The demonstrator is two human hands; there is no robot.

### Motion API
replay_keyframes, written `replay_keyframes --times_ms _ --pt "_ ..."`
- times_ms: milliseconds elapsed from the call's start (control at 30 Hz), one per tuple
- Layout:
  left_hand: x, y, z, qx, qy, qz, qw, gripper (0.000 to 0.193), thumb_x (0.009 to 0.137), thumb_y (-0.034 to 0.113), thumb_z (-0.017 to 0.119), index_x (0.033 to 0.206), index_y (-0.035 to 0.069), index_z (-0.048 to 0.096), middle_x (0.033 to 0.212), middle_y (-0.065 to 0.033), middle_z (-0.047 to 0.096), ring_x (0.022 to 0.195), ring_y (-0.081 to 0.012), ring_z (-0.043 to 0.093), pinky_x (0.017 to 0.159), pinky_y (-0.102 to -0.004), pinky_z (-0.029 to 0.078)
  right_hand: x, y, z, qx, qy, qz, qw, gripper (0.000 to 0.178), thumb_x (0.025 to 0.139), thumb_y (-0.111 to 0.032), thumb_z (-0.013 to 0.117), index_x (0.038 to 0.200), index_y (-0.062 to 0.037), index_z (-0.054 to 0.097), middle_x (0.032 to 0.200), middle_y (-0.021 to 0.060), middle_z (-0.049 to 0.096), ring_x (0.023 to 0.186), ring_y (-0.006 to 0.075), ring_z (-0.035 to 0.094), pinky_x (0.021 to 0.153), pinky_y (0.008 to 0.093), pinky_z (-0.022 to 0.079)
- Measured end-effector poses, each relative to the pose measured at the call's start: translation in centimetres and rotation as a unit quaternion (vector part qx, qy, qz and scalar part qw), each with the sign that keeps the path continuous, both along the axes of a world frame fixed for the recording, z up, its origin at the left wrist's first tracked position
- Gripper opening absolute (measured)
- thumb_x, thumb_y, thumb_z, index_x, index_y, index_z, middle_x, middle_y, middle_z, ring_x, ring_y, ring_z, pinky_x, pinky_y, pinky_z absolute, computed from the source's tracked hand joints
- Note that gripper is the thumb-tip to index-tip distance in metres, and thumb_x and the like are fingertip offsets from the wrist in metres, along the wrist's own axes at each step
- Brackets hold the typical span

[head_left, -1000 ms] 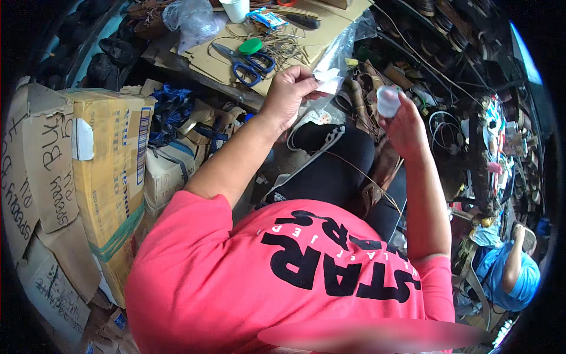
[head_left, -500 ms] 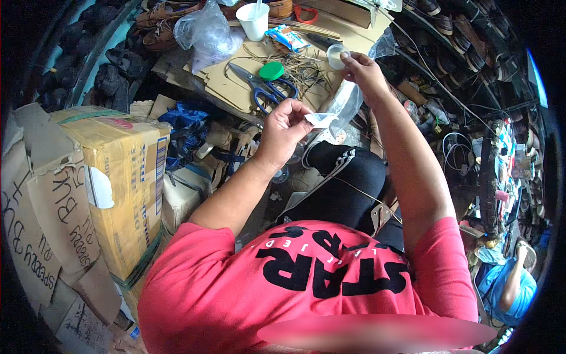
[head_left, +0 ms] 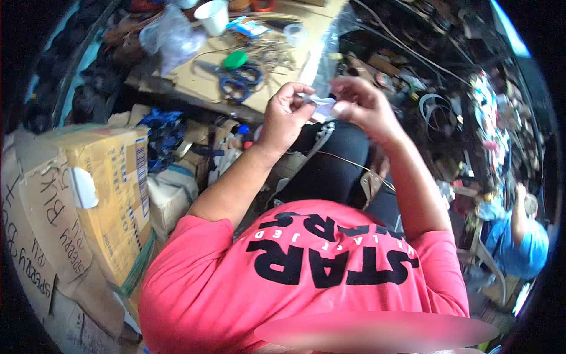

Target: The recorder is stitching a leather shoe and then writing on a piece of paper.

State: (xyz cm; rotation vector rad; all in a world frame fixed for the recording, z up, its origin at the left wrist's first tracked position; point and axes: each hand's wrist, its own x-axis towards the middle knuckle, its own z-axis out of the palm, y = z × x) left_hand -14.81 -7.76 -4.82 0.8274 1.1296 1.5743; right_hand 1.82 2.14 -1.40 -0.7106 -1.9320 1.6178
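In front of my knees, my left hand (head_left: 288, 118) pinches a small, thin white piece (head_left: 323, 105), paper or plastic; I cannot tell which. My right hand (head_left: 368, 112) has its fingers curled and slightly blurred, thumb against the piece's right edge. Beyond the hands, a small clear cup (head_left: 294, 35) stands on the tan board (head_left: 203, 79). Scissors with blue handles (head_left: 239, 85) lie there beside a green lid (head_left: 235, 59) and a heap of thin brown strips (head_left: 274, 56).
A white cup (head_left: 212, 19), a blue packet (head_left: 247, 27) and a clear plastic bag (head_left: 171, 35) sit at the far side. A taped cardboard box (head_left: 109, 200) stands on the left. Clutter lines the right, where a person in blue (head_left: 519, 245) sits.
My right hand has let go of the small clear cup, which now stands on the board, and has come down beside my left hand at the white piece. The view has shifted.
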Motion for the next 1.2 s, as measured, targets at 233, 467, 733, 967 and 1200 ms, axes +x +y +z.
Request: replay_keyframes --times_ms 233,467,733,967,1200 --pt "5.6 -0.8 0.1 0.052 0.024 -0.113 0.992 0.012 0.086 -0.002 0.058 0.099 0.001 0.057 0.084 -0.0045 0.063 0.073 -0.0094 0.061 0.070 -0.0236 0.051 6.0 -4.6 0.4 0.146 -0.099 -0.126 0.976 0.014 0.078 -0.006 0.072 0.091 -0.0021 0.067 0.081 0.0052 0.066 0.077 0.0090 0.058 0.068 0.0260 0.048" --pt "11.0 -0.7 1.6 0.075 0.020 -0.268 0.960 0.048 0.083 -0.003 0.062 0.129 0.004 0.051 0.109 -0.0041 0.062 0.093 -0.0094 0.060 0.084 -0.0240 0.050 13.0 -7.2 -0.1 0.051 -0.063 -0.210 0.974 0.008 0.083 -0.002 0.066 0.092 -0.0002 0.066 0.077 -0.0018 0.064 0.069 0.0038 0.054 0.064 0.0204 0.046" --pt "15.6 0.9 0.9 0.054 0.014 -0.341 0.938 0.041 0.080 0.000 0.069 0.119 0.003 0.057 0.102 -0.0032 0.064 0.092 -0.0115 0.062 0.084 -0.0259 0.050 18.5 -8.6 -1.3 0.039 -0.008 -0.291 0.956 0.009 0.080 -0.004 0.070 0.088 -0.0002 0.066 0.074 0.0019 0.064 0.069 0.0063 0.056 0.064 0.0231 0.047" --pt "18.6 3.9 -0.3 0.044 0.096 -0.321 0.941 0.028 0.079 0.002 0.071 0.105 0.002 0.061 0.088 -0.0029 0.065 0.075 -0.0071 0.060 0.067 -0.0214 0.049 21.5 -7.7 -2.3 0.060 -0.041 -0.342 0.937 0.008 0.082 -0.005 0.069 0.088 -0.0010 0.066 0.079 0.0001 0.063 0.072 0.0042 0.054 0.065 0.0216 0.046" --pt "21.5 6.0 -0.3 0.017 0.119 -0.364 0.924 0.026 0.081 0.004 0.066 0.106 0.001 0.061 0.090 -0.0017 0.063 0.081 -0.0063 0.057 0.072 -0.0219 0.047 24.2 -6.3 -3.7 -0.016 0.072 -0.375 0.924 0.008 0.086 -0.003 0.064 0.092 -0.0008 0.061 0.080 0.0010 0.061 0.076 0.0064 0.057 0.070 0.0226 0.049"
